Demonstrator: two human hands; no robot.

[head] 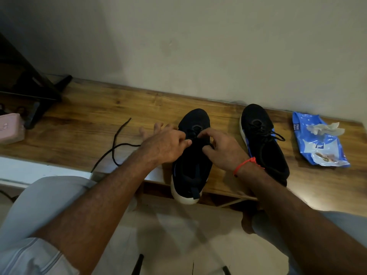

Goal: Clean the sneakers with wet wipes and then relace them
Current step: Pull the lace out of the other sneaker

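**Both hands at the laces of the centre sneaker**

At frame centre, a black knit sneaker with a white sole (190, 155) sits on the wooden shelf (83, 124), heel overhanging its near edge. The left hand (164, 144) pinches the black shoelace (117, 147), which trails left across the wood; the right hand (220, 149) curls its fingers at the eyelets. Right of it stand the second, laced black sneaker (264, 143) and a blue wet-wipe pack (317, 139).
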